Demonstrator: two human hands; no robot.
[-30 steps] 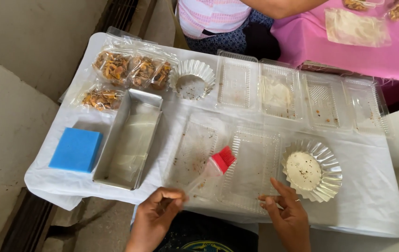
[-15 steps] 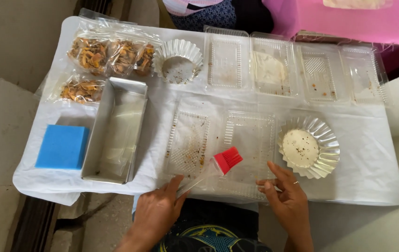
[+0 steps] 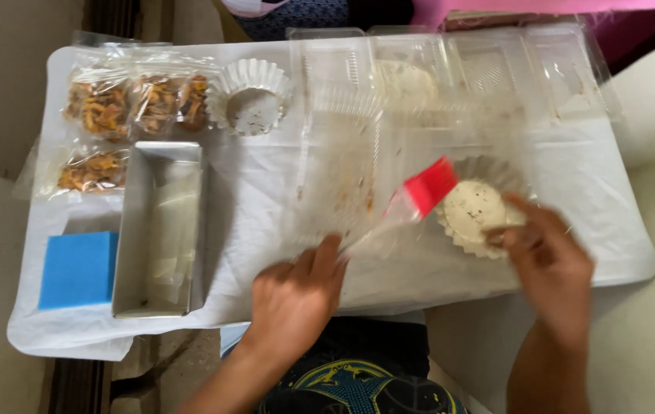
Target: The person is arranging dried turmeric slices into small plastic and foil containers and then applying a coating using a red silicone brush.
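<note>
Brush (image 3: 412, 203) between loaf tin (image 3: 160, 226) and fluted cup (image 3: 475, 211)

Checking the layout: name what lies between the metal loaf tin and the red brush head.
In the head view, between the metal loaf tin and the red brush head lies an open clear plastic container with crumbs, on the white cloth.

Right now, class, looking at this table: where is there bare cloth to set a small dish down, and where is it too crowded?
Bare cloth lies between the metal loaf tin and the clear tray, just ahead of the left hand. The right corner beyond the right hand also looks free. The far edge is crowded: snack packets, fluted paper cups and clear plastic boxes.
</note>
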